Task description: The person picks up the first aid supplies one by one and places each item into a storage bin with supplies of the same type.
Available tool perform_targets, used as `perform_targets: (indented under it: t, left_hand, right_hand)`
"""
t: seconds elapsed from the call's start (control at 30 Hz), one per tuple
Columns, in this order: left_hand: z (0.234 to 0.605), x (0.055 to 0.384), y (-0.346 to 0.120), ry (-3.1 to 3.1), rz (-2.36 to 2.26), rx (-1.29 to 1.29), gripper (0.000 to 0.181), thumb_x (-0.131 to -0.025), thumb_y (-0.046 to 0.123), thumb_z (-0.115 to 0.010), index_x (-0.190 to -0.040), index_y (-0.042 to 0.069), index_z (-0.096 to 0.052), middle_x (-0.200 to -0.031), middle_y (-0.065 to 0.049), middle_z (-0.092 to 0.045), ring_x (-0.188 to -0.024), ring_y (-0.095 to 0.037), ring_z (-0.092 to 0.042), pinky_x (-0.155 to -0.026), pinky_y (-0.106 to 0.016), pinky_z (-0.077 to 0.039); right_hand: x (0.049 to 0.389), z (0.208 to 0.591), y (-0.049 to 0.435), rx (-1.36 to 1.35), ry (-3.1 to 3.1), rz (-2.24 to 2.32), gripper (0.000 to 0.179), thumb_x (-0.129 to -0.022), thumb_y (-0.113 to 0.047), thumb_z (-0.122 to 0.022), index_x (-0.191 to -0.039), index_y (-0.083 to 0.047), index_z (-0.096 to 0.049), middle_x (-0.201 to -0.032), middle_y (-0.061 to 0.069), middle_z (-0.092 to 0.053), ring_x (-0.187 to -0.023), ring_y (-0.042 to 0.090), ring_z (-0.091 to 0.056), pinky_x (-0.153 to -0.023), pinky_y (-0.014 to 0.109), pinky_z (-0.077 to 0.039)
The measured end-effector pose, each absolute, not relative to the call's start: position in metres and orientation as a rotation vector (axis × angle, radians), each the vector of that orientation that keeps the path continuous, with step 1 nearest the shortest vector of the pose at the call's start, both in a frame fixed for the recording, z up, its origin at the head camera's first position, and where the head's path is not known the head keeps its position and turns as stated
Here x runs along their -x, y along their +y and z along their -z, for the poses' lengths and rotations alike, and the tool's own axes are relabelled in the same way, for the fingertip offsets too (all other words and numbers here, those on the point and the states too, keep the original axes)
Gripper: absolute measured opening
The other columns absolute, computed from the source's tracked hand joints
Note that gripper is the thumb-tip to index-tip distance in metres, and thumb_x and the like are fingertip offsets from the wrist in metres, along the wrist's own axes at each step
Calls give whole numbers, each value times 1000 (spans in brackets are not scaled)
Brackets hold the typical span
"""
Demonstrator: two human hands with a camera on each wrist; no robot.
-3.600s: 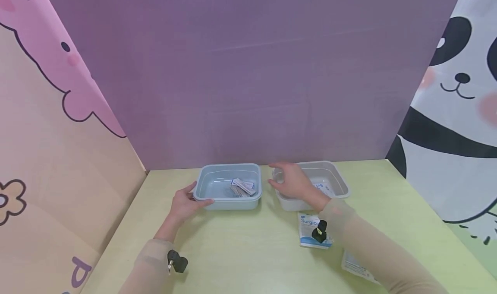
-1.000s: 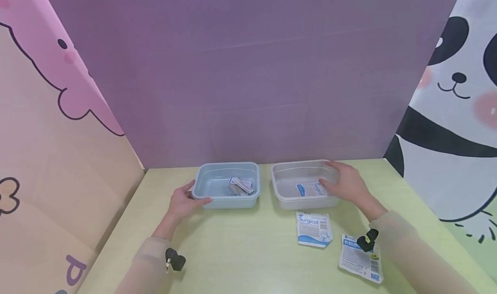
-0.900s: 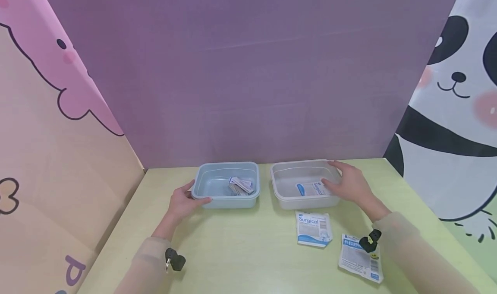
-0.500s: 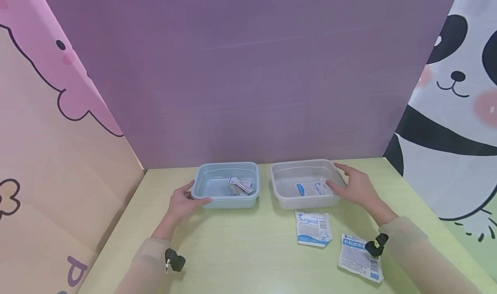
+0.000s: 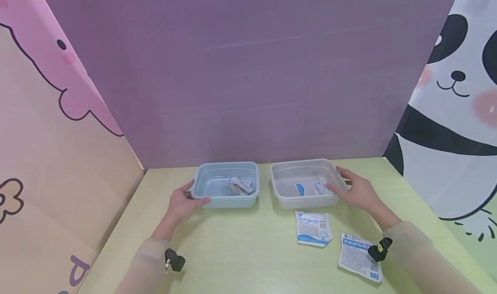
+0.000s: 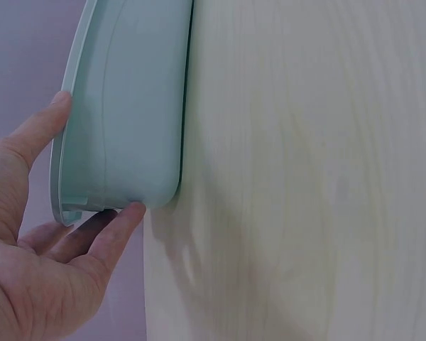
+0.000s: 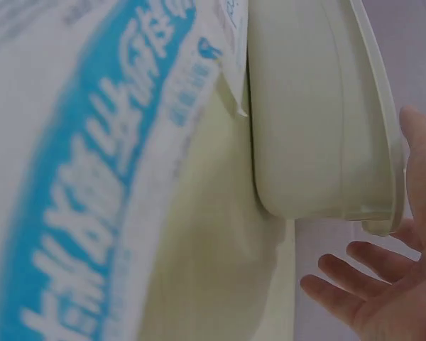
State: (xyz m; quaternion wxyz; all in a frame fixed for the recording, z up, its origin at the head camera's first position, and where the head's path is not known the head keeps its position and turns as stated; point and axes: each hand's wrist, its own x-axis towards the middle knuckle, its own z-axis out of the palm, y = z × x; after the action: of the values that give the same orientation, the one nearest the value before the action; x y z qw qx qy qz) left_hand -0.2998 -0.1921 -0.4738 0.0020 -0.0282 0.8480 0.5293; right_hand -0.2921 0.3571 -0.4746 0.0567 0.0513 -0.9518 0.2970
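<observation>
In the head view a light blue plastic storage box (image 5: 233, 202) stands left of centre, with several small white packets (image 5: 241, 185) in it. My left hand (image 5: 182, 204) holds its left end, thumb over the rim and fingers against the end wall (image 6: 131, 192). To its right is a pale grey plastic storage box (image 5: 306, 202) holding a surgical dressing packet (image 5: 310, 188). My right hand (image 5: 359, 192) is at that box's right end, thumb near the rim; in the right wrist view the other fingers (image 7: 351, 277) spread apart from the wall.
Two flat white-and-blue packets lie on the pale wooden table (image 5: 240, 251): one marked Surgical (image 5: 312, 229) before the grey box, another (image 5: 359, 259) partly under my right wrist. A purple wall (image 5: 248, 78) rises behind the boxes, patterned walls at the sides.
My right hand has moved rightward from the grey box's left side, across it, to its right end. Left hand and blue box hardly differ.
</observation>
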Motion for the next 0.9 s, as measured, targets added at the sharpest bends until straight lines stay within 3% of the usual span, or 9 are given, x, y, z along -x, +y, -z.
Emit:
perform_targets:
  t: [0.2, 0.43, 0.77, 0.9]
  left_hand:
    - [477, 301, -193, 2668, -1648, 93, 101, -83, 26, -93, -163, 0, -38, -141, -35, -63, -130, -44, -67, -97, -44, -62]
    - [475, 301, -192, 2678, -1651, 81, 101, -83, 27, -93, -163, 0, -37, -144, -35, -61, -132, -45, -65, -101, -49, -60]
    - [479, 303, -193, 2675, -1658, 81, 103, -83, 28, -94, -164, 3, -37, -144, -34, -62, -130, -44, -67, -99, -47, -61]
    - [480, 303, -194, 2678, -1654, 77, 103, -83, 29, -94, -165, 3, -37, -145, -34, -61, -131, -44, -67, -100, -48, -60]
  right_hand:
    - [288, 481, 355, -205, -2875, -883, 101, -94, -57, -75, -164, 2, -33, -154, 35, -52, -135, 56, -56, -104, 68, -52]
    - [285, 476, 351, -227, -2884, -854, 117, -85, -59, -85, -166, 3, -27, -155, 37, -49, -136, 56, -55, -103, 68, -53]
    - [284, 478, 353, -198, -2890, -879, 118, -85, -61, -84, -166, 2, -26, -157, 36, -47, -137, 55, -55, -102, 65, -54]
    - [284, 478, 354, -167, -2900, -878, 119, -85, -65, -82, -167, 1, -25, -158, 36, -47, -131, 50, -60, -96, 55, -59]
